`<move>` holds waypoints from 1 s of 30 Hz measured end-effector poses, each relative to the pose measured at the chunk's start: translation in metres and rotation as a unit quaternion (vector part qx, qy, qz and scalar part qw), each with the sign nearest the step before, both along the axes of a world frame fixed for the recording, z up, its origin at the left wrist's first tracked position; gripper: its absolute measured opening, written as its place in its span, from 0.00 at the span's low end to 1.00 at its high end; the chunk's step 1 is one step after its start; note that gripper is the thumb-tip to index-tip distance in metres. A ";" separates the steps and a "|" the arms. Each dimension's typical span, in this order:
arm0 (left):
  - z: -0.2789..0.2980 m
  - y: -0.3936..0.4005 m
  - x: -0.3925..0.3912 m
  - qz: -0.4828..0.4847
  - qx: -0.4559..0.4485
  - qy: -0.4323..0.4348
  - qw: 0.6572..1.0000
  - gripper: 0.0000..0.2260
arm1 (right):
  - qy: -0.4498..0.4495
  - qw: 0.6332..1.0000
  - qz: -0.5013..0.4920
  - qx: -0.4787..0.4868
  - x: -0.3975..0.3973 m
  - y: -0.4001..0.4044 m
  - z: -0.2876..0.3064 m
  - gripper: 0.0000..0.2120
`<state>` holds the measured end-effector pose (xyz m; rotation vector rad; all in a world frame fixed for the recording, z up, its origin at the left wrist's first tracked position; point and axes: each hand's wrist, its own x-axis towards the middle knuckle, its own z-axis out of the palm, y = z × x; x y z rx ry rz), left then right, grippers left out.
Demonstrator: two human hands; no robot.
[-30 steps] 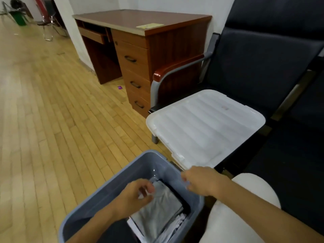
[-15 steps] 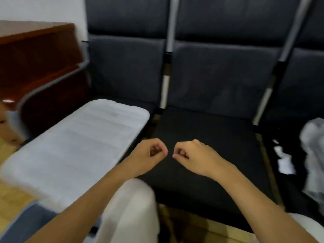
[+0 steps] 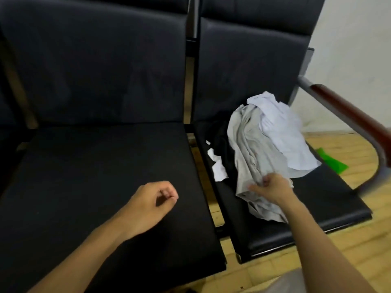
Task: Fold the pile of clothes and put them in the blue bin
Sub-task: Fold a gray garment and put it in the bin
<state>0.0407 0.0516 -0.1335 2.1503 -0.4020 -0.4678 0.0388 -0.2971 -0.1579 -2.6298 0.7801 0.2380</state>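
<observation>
A single head-worn view looks forward and steeply down from above the person's own forearms, which enter from the bottom edge. It faces a row of dark seats [image 3: 101,187] and their backrests, close enough that the two seat pads fill most of the frame (the wide lens bends the edges, so the armrest [image 3: 349,111] at the far right curves). The right hand [image 3: 273,189] lies a little right of centre, the left hand [image 3: 152,199] left of it and lower. Beyond the right hand's grip sits the clothes pile [image 3: 268,140]; wooden floor [image 3: 338,250] shows below and right of it. No second view shares the scene.
</observation>
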 end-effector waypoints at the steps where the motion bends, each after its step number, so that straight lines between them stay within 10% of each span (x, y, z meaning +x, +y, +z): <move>1: 0.001 0.003 0.000 0.003 0.003 0.001 1.000 0.05 | 0.000 1.000 0.003 -0.011 0.005 0.005 -0.001 0.15; 7: 0.006 0.020 -0.001 0.021 0.014 -0.008 1.000 0.06 | -0.074 0.997 -0.023 0.029 0.022 0.022 0.007 0.12; 10: 0.012 0.031 -0.006 0.024 0.013 -0.015 1.000 0.06 | -0.019 0.998 -0.013 0.066 0.019 0.037 -0.003 0.32; 15: 0.022 0.047 -0.011 0.040 0.003 -0.021 0.999 0.06 | -0.034 0.999 0.031 -0.004 0.020 0.054 -0.017 0.08; 18: 0.025 0.056 -0.012 0.047 -0.003 -0.028 0.998 0.06 | -0.153 0.985 0.005 0.075 0.021 0.062 0.014 0.16; 21: 0.030 0.064 -0.013 0.032 -0.059 -0.023 0.997 0.10 | -0.314 0.927 0.074 0.192 -0.004 0.120 0.079 0.18; 25: 0.042 0.059 -0.031 -0.074 -0.154 -0.017 0.985 0.49 | -0.334 0.792 0.281 0.426 -0.062 0.224 0.150 0.14; 30: 0.060 0.061 -0.051 0.005 -0.303 -0.024 0.953 0.36 | -0.300 0.759 0.305 0.490 -0.063 0.250 0.155 0.13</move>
